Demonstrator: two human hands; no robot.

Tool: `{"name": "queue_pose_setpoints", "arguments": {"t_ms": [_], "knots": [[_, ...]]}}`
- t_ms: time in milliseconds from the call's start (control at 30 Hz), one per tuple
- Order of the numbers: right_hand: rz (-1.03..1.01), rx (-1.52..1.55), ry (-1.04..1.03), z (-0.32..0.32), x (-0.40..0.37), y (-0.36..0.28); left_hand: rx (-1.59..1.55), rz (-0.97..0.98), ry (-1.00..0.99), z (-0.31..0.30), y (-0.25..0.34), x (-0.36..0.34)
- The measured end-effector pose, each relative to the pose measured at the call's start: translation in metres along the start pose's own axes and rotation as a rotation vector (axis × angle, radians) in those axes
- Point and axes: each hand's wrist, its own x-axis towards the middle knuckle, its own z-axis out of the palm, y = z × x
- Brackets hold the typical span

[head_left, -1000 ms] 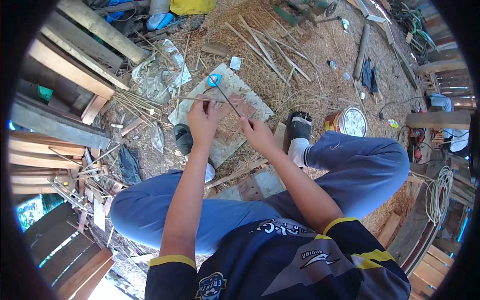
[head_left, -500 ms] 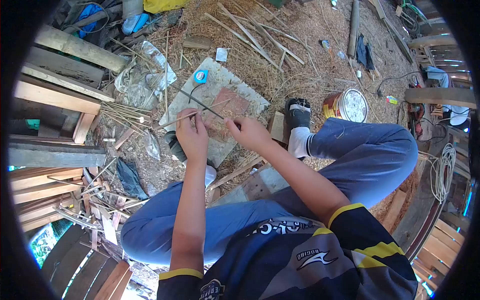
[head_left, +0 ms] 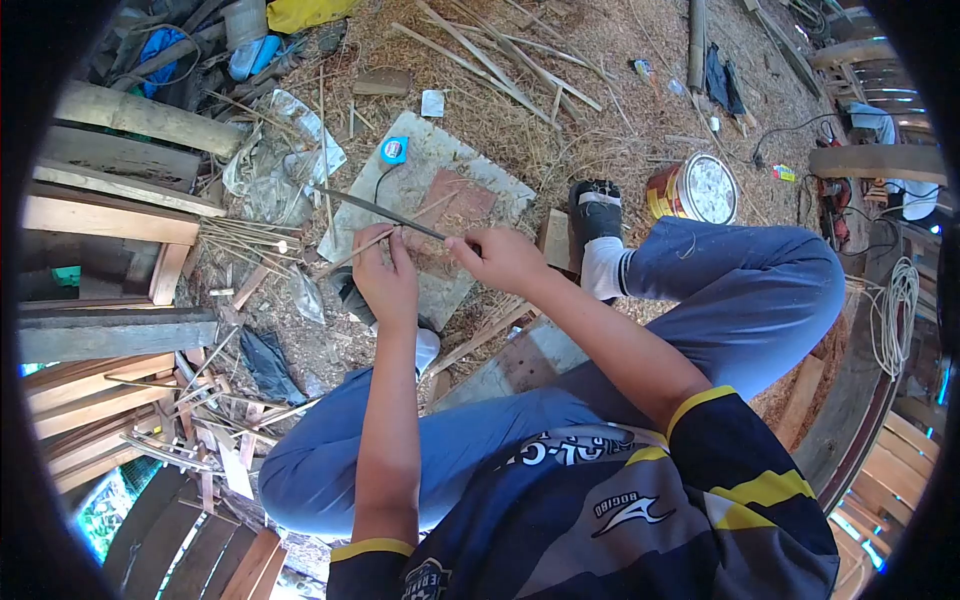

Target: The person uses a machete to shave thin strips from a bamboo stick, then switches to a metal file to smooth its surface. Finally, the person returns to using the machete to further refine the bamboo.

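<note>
My left hand (head_left: 386, 280) is closed on a thin light-brown wooden stick (head_left: 345, 258), pinching it between thumb and fingers. The stick slants from lower left to upper right. In my right hand (head_left: 503, 262), the fingers are wrapped around the near end of a long, thin, dark blade-like tool (head_left: 385, 211). It reaches up and left, crossing the stick just above my left fingertips. Below both hands lies a grey board (head_left: 400, 140) with a reddish square piece (head_left: 463, 196) on it. A blue tape measure (head_left: 394, 150) sits on the board's far corner.
A bundle of thin sticks (head_left: 240, 235) lies to the left, near crumpled clear plastic (head_left: 265, 180). A paint can (head_left: 706, 188) stands right of my shoe (head_left: 596, 212). Wood strips (head_left: 490, 60) are scattered ahead. Coiled rope (head_left: 898, 320) hangs at the right.
The dark tool has swung flatter, its far end moving left and toward me across the stick. My left hand still pinches the stick. The view has shifted slightly.
</note>
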Motion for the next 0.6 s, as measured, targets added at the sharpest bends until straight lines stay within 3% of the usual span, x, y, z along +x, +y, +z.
{"name": "queue_pose_setpoints", "arguments": {"t_ms": [167, 267, 467, 567, 600], "knots": [[0.085, -0.025, -0.02, -0.004, 0.006, 0.016, -0.005, 0.022, 0.039, 0.003, 0.001, 0.0], [-0.068, -0.012, 0.034, 0.005, 0.0, 0.012, 0.041, -0.003, 0.002, -0.001, 0.004, 0.0], [0.168, -0.059, -0.029, -0.009, 0.001, 0.033, -0.032, -0.056, 0.042, 0.001, 0.005, 0.0], [-0.037, -0.018, 0.01, -0.006, -0.005, 0.02, -0.052, -0.081, 0.035, -0.001, 0.007, 0.001], [0.032, -0.032, -0.018, -0.005, -0.005, 0.023, -0.055, -0.082, 0.043, -0.001, 0.005, -0.001]]}}
